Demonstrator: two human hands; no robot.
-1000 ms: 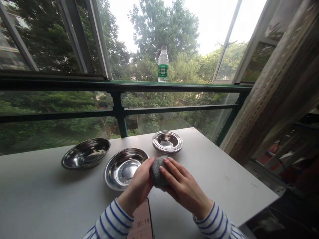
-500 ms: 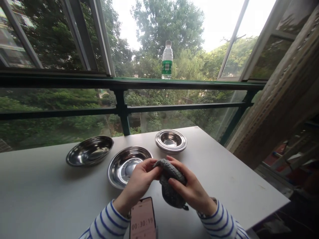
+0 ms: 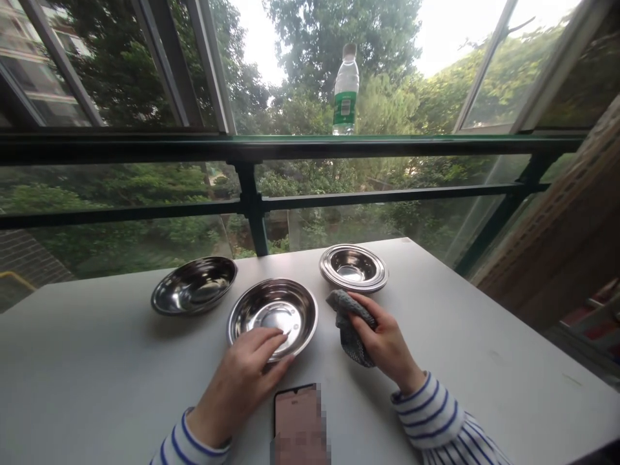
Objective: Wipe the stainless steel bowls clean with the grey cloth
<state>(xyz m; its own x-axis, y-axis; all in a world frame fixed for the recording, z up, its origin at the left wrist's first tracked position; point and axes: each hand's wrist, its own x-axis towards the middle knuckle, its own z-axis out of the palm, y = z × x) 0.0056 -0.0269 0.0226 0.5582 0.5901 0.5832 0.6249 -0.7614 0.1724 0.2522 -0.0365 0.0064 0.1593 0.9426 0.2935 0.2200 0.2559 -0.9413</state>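
My right hand (image 3: 387, 339) is closed around a bunched grey textured cloth (image 3: 356, 345), held above the table to the right of the middle steel bowl (image 3: 306, 336). One end of the cloth hangs down below my fingers. My left hand (image 3: 247, 368) reaches over the near rim of that bowl, its fingers over the inside and its thumb apart from them at the rim. Whether it touches the metal I cannot tell. It holds nothing that I can see.
On the white table (image 3: 450, 349), a tilted oval-looking steel bowl (image 3: 194, 287) lies at the left and stacked steel bowls (image 3: 353, 268) stand at the back right. A phone (image 3: 296, 420) lies in front. A water bottle (image 3: 345, 97) stands on the green railing (image 3: 300, 148).
My left hand has let go of the cloth and moved left to the middle bowl. The cloth is now in my right hand alone. The view has shifted slightly.
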